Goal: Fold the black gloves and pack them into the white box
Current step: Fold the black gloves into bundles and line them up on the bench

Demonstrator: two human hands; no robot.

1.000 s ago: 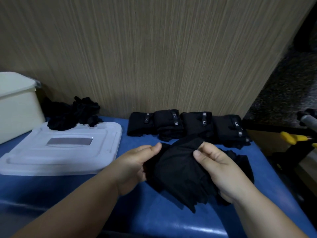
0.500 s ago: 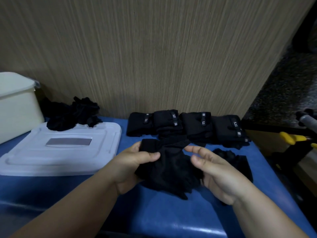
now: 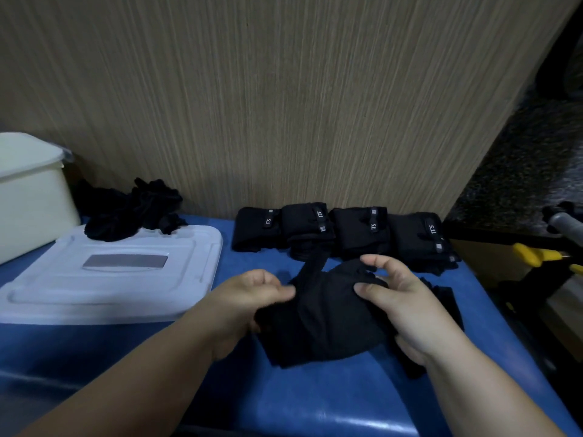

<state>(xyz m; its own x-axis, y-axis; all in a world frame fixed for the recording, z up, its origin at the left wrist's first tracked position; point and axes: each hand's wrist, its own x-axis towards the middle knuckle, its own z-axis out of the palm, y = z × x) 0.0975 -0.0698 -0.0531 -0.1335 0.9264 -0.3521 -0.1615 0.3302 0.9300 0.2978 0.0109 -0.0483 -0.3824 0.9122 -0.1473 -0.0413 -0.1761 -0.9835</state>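
A black glove [image 3: 321, 313] lies bunched on the blue table between my hands. My left hand [image 3: 249, 298] pinches its left edge with thumb and fingers. My right hand [image 3: 407, 307] grips its right side, thumb on top and index finger raised. Several folded black gloves [image 3: 344, 228] stand in a row against the wall behind. A loose heap of black gloves [image 3: 132, 212] lies at the back left. The white box [image 3: 31, 197] stands at the far left, its inside hidden.
The box's white lid [image 3: 110, 279] lies flat on the blue table [image 3: 315, 398], left of my hands. More black fabric [image 3: 448, 298] lies under my right hand. A wooden wall rises behind. Yellow-and-black equipment [image 3: 536, 257] stands off the table's right edge.
The glove was held up and loose; now it is lower on the table and more compact. My left hand shifted its pinch to the left edge, and my right hand closed over the right side.
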